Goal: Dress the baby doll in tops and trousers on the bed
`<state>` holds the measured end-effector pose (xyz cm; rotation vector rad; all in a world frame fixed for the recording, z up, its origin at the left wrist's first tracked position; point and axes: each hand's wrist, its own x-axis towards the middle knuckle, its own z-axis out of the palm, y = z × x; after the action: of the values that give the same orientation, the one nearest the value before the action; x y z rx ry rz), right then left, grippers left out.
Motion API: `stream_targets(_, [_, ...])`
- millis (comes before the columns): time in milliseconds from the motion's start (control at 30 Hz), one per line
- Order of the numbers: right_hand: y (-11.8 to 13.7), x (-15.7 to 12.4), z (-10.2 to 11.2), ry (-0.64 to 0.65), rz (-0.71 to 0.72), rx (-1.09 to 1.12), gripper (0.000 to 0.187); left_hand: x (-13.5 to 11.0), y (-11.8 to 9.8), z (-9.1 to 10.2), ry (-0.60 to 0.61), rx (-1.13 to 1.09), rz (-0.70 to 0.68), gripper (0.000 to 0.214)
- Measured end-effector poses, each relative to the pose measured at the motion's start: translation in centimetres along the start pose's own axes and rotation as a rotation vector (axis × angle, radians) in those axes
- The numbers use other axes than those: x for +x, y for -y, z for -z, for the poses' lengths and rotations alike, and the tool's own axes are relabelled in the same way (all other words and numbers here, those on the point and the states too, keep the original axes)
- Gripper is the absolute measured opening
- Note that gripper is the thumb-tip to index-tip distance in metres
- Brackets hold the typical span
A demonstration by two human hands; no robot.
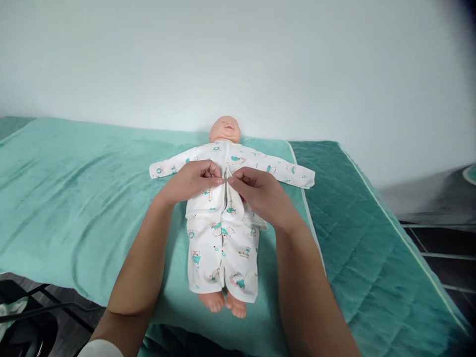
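Head cam: L hand (193, 180), R hand (262, 192) pinch shirt (207, 202) on doll (225, 130)

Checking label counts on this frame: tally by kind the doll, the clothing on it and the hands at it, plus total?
Dolls: 1 (smooth pink baby doll)
Clothing: 2 (long-sleeved white printed cloth top, white printed cloth trousers)
Hands: 2 (bare left hand, bare right hand)
Total: 5

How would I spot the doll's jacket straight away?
On the light teal blanket by the wall lies a baby doll. Its printed white jacket has the left hand and right hand at its front; unlike the matching trousers, it has outstretched sleeves.
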<state>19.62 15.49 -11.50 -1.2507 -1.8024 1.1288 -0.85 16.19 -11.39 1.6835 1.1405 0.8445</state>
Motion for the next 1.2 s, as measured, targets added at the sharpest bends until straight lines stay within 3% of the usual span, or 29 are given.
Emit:
stream_targets(100, [-0.5, 0.2, -0.5, 0.022, 0.026, 0.245, 0.03, -0.1, 0.0, -0.1, -0.004, -0.176, -0.005, 0.024])
stream_targets(233, [-1.3, 0.8, -1.1, 0.061, 0.041, 0.361, 0.031, 0.0, 0.4, -0.2, -0.023, -0.274, -0.016, 0.023])
stream_targets(767, [-1.5, 1.2, -1.4, 0.043, -0.01, 0.387, 0.036, 0.2, 1.1, -0.5, -0.007, -0.294, 0.016, 0.02])
stream_targets(1200, [-1.7, 1.4, -1.6, 0.035, -0.017, 0.451, 0.028, 0.1, 0.7, -0.5, 0.171, -0.193, -0.022, 0.023])
